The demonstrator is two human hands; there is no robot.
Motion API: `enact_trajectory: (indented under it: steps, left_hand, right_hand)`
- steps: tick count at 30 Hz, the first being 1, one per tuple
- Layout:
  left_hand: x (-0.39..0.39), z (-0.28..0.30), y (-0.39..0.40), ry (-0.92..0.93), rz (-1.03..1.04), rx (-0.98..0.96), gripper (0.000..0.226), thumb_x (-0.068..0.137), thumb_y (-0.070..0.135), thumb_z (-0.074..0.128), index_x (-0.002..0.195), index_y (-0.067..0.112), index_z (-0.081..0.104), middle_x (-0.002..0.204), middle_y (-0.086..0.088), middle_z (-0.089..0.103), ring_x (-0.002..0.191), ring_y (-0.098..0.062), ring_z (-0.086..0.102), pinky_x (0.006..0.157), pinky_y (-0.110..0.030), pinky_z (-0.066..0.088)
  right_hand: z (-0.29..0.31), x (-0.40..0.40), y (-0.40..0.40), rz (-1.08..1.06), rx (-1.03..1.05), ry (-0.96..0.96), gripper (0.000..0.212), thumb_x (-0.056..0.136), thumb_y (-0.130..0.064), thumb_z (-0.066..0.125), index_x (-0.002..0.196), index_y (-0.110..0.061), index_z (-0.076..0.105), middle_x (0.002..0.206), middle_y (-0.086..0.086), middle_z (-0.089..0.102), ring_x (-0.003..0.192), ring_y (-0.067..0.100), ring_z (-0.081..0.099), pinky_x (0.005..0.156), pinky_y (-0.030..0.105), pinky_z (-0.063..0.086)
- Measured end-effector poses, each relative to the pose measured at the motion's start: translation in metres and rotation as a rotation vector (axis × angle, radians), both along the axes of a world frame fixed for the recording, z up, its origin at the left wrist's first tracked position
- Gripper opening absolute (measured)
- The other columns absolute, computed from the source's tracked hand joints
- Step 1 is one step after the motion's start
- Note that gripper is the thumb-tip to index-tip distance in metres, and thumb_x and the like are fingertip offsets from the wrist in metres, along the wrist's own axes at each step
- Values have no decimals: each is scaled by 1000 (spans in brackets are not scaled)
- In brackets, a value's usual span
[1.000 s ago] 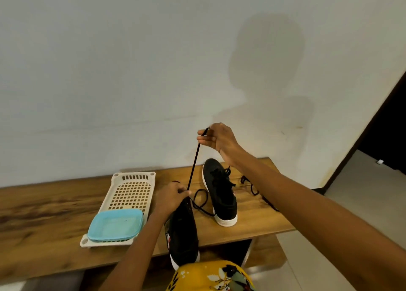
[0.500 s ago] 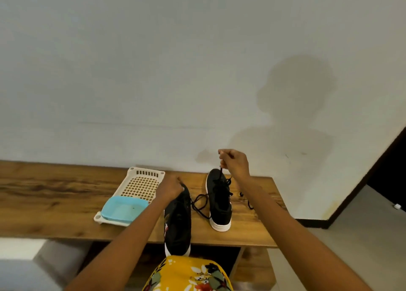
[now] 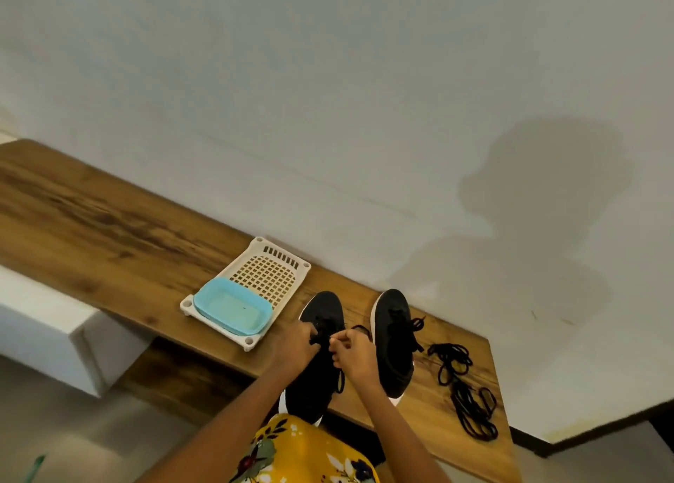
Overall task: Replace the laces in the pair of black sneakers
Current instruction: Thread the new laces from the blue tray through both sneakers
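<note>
The near black sneaker (image 3: 316, 358) lies on the wooden bench (image 3: 109, 234), heel over the front edge. Left hand (image 3: 296, 344) and right hand (image 3: 353, 353) each pinch its lace (image 3: 341, 382) at the eyelets. The second sneaker (image 3: 394, 340) sits beside it, loose laces (image 3: 465, 391) further right. No brand or writing is legible.

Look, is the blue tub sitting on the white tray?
Yes, the blue tub sits on the near end of the white tray, which lies on the wooden shelf beside the sneakers.

table (image 3: 120, 234) showing grained, matt wood; sneakers (image 3: 392, 336) presenting matt black cloth; tray (image 3: 270, 274) appearing perforated cream plastic.
</note>
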State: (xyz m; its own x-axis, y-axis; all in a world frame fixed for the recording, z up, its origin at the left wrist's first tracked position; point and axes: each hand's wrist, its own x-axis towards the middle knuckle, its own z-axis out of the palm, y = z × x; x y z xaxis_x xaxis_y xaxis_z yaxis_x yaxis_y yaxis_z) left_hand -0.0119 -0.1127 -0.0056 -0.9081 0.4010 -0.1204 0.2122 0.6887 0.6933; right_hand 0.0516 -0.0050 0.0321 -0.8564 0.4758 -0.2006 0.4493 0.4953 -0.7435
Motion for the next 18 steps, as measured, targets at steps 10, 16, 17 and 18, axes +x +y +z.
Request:
enact_trajectory:
  steps: [10, 16, 17, 18]
  left_hand:
    - [-21, -11, -22, -457, 110, 371, 11, 88, 10, 63, 80, 18, 62, 72, -2, 64, 65, -15, 61, 61, -24, 52]
    - [-21, -16, -23, -379, -37, 311, 13, 91, 18, 59, 100, 17, 67, 90, 1, 69, 83, -10, 65, 75, -24, 54]
    - [-22, -15, -23, -365, -56, 297, 16, 93, 21, 56, 103, 16, 67, 90, -1, 68, 82, -10, 64, 76, -25, 54]
    - [-24, -13, -23, -365, -57, 294, 19, 95, 23, 52, 102, 13, 67, 86, -3, 67, 78, -11, 63, 74, -26, 54]
  right_hand:
    - [-18, -32, -24, 107, 330, -147, 14, 87, -32, 64, 79, -22, 65, 83, -1, 68, 78, 17, 66, 64, 29, 50]
    - [-21, -34, -16, 192, 473, -146, 18, 90, -30, 60, 96, -16, 68, 95, 1, 69, 88, 17, 64, 70, 28, 48]
    - [-20, -35, -14, 226, 513, -141, 18, 91, -28, 57, 97, -15, 67, 96, 1, 69, 88, 17, 63, 70, 28, 46]
    - [-19, -36, -14, 267, 555, -132, 17, 92, -24, 53, 98, -14, 66, 97, 3, 69, 88, 19, 63, 69, 29, 44]
